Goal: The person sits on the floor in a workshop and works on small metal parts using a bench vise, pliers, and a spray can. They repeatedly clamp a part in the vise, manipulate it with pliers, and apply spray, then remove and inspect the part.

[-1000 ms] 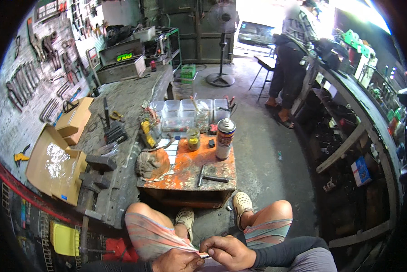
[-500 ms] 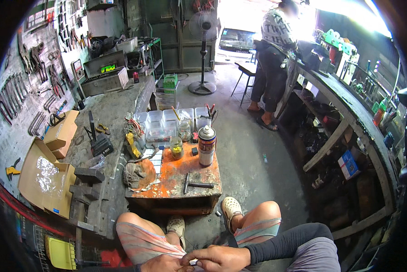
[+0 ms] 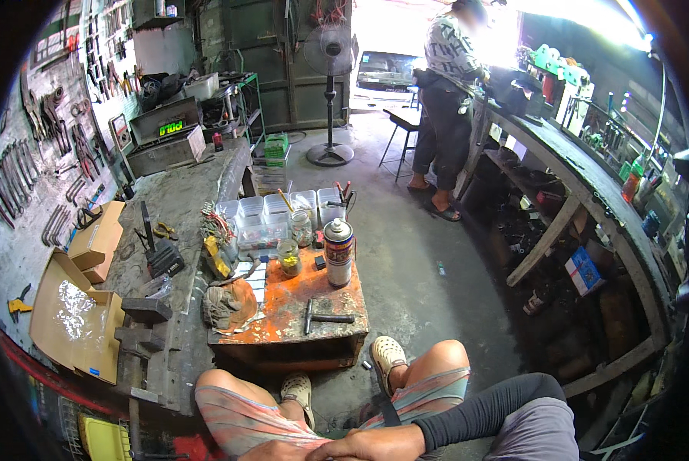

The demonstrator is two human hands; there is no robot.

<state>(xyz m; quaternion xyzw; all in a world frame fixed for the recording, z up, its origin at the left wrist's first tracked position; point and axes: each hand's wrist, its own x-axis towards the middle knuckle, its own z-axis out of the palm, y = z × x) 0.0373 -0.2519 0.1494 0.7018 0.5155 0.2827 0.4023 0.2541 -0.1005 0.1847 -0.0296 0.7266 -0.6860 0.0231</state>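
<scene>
Both my hands are low at the bottom edge, close together in front of my lap, their fingertips partly cut off. My right hand (image 3: 375,442) is closed, its fingers curled toward the left one. My left hand (image 3: 277,451) is also closed, touching or almost touching the right. Whatever lies between the fingers is hidden. Ahead of my knees stands a worn orange-topped box (image 3: 271,326). On it lie a T-shaped steel tool (image 3: 325,316) and a crumpled rag (image 3: 229,305). A spray can (image 3: 338,253) stands upright by a jar with yellow contents (image 3: 289,259).
A steel bench with a vise (image 3: 146,332) and an open cardboard box (image 3: 76,315) runs along the left. Clear plastic bins (image 3: 275,211) sit behind the jars. A standing fan (image 3: 330,154) is farther back. Another person (image 3: 444,100) stands by the right workbench (image 3: 567,161).
The view has shifted slightly, so the room sits a little to the left. My hands are lower in the picture, and their fingers show less than before.
</scene>
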